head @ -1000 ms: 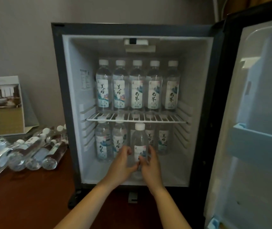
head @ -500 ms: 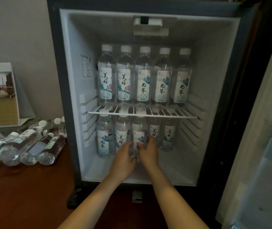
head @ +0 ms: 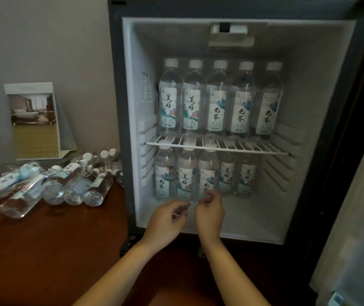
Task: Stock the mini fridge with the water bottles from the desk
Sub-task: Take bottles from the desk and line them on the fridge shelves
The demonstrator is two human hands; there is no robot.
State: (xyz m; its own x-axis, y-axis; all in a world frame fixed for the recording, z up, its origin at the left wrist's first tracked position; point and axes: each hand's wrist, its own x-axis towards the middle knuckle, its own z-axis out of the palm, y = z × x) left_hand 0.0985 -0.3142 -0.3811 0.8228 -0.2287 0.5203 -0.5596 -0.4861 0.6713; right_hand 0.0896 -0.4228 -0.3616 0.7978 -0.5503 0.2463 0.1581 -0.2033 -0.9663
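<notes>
The mini fridge [head: 117, 107] stands open on the desk. Several labelled water bottles [head: 217, 100] line its wire shelf [head: 253, 149]. Below the shelf stand several more, among them the front middle bottle [head: 207, 173]. My left hand [head: 167, 219] and my right hand [head: 210, 214] hover side by side at the fridge floor, just in front of that bottle. Their fingers are loosely curled and hold nothing. A pile of bottles [head: 66, 184] lies on its side on the desk, left of the fridge.
The fridge door [head: 353, 206] hangs open at the right. A folded card with a room photo [head: 33, 120] leans against the wall behind the pile. The brown desk top [head: 44, 250] stretches in front of the fridge. Floor space shows inside the fridge at lower right.
Both hands pushed a bottle back into the lower row, let go of it and drew back toward me. The view has moved closer and to the left.
</notes>
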